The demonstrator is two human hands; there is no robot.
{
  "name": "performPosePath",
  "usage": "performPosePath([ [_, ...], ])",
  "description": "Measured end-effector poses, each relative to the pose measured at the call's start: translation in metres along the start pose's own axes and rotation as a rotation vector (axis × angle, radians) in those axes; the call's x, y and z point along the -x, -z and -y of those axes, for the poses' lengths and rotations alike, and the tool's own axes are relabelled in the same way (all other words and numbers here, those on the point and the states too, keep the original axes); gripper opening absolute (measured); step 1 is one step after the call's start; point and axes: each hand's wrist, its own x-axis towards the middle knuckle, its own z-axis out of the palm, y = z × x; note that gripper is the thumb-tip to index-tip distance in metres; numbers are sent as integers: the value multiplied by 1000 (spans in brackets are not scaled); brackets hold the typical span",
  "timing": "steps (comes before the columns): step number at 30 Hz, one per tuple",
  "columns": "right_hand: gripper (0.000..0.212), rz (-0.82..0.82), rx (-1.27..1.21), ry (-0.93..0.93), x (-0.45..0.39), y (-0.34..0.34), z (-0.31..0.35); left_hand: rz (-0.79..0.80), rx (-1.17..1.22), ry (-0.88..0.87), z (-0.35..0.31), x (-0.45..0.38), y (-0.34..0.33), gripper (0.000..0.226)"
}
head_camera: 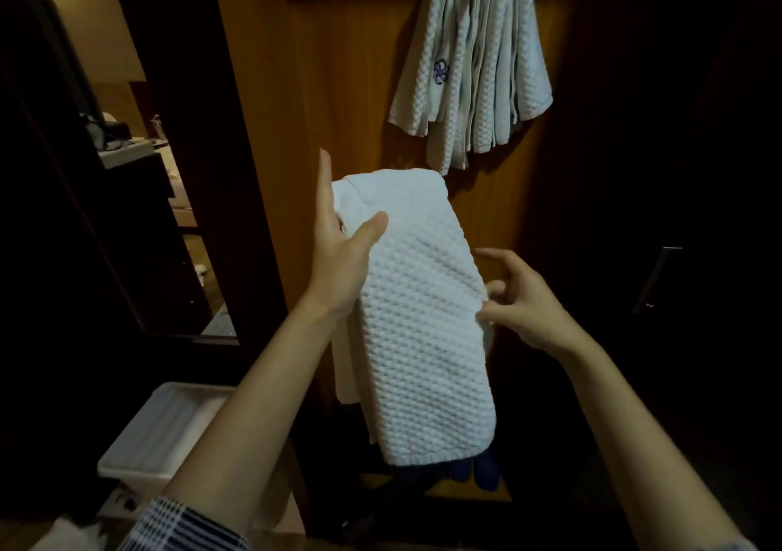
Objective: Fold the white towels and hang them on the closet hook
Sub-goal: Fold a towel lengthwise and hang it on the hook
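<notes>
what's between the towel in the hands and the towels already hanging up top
Nothing but bare wooden closet panel, seen in the head view. The folded towel draped over the left hand tops out just below the hanging towels, with a small gap of wood showing.

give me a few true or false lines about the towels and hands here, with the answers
1. A folded white towel is draped over the left hand. True.
2. The right hand is down by the plastic bin. False: it pinches the towel's right edge.
3. Hanging towels are already bunched up high on the wooden panel. True.
4. The hanging towels are plain white. False: one bears a small blue flower mark.
</notes>
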Motion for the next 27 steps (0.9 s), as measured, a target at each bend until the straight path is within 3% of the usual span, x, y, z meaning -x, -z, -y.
performPosePath([
  [3,62,-83,-51,-21,1,16,-3,-72,95,52,0,1,2,78],
  [6,72,-185,-249,-56,5,15,-14,-150,147,42,-1,-2,4,74],
  [8,82,-63,-343,-65,4,0,-17,-168,150,41,-2,-4,-1,72],
  [11,116,212,-188,-112,3,-27,-13,-229,86,50,-5,-7,-13,71],
  [13,116,271,-162,-164,1,-34,-16,-293,32,65,-8,-11,-16,70],
  [15,99,199,-173,-200,-1,-34,-19,-353,16,86,-10,-13,-16,69],
  [18,74,-78,-41,-254,-4,-38,-25,-477,-48,93,-13,-13,-21,69],
  [21,61,-340,-91,-139,0,-50,-24,-477,-68,55,-17,-16,-28,73],
  [24,71,-426,-95,135,12,-62,-4,-410,-110,25,-18,-15,-34,77],
  [27,107,-394,214,301,19,-73,13,-317,-153,-26,-19,-10,-38,78],
])
